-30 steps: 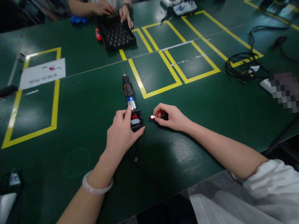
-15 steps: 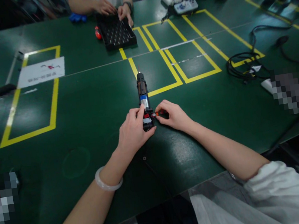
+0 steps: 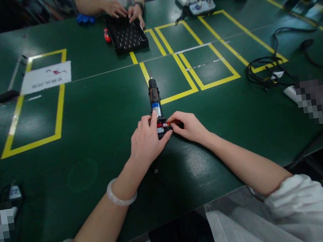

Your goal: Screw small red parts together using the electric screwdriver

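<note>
Green-topped table (image 3: 100, 101), marked with yellow tape (image 3: 178, 95), fills most of the view. At its centre lies a dark cylindrical tool (image 3: 154, 93) with a blue-and-silver band, its thin tip pointing to 12 o'clock. At its near end, on the 4 o'clock side, is a small red-and-orange piece (image 3: 167, 124); whether it is seated cannot be determined.

Left hand (image 3: 145, 138): palm down, gripping the tool's near end; index finger laid forward by the band, thumb stretched across towards 3 o'clock. Its forearm enters from 7 o'clock, a pale bangle (image 3: 120, 194) at the wrist. Right hand (image 3: 191, 125): thumb and index finger pinching the small piece, remaining fingers curled; forearm from between 4 and 5 o'clock.

Further out from the tool: coiled black cable (image 3: 265, 73) at 3 o'clock; white sheet (image 3: 46, 77) between 9 and 10; black tray (image 3: 130, 44) between 11 and 12, a co-worker's hands (image 3: 114, 9) at its far edge.
</note>
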The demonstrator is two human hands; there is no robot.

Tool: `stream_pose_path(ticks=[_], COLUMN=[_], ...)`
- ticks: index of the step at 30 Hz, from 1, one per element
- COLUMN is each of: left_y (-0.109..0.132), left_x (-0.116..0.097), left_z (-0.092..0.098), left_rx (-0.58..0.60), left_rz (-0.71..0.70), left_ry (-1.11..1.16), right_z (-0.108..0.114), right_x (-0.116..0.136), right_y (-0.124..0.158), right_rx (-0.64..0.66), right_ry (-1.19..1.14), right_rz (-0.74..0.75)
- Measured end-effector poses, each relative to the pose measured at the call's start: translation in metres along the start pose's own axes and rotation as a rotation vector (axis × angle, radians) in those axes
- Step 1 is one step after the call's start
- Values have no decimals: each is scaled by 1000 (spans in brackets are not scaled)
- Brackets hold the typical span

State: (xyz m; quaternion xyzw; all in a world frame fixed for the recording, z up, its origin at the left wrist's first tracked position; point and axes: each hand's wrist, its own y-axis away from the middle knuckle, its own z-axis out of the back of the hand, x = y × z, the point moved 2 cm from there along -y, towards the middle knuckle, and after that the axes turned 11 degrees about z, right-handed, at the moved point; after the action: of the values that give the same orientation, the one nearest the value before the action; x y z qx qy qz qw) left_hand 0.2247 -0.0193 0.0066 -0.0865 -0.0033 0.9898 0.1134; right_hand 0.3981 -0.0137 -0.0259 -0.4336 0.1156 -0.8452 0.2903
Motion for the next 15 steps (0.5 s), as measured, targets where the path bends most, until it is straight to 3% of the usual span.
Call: stream_pose_path(ticks=[8, 15], left_y=[-13, -16], left_x=[-12, 9], left_z=[-1, 5], left_rx=[-26, -17], left_rz=[105, 46], left_ry=[-47, -121], right_z=[0, -1], right_x=[-2, -5], right_y=[3, 5], right_rx=[-39, -10], right_ry=[-55, -170], right_rz=[-33, -34])
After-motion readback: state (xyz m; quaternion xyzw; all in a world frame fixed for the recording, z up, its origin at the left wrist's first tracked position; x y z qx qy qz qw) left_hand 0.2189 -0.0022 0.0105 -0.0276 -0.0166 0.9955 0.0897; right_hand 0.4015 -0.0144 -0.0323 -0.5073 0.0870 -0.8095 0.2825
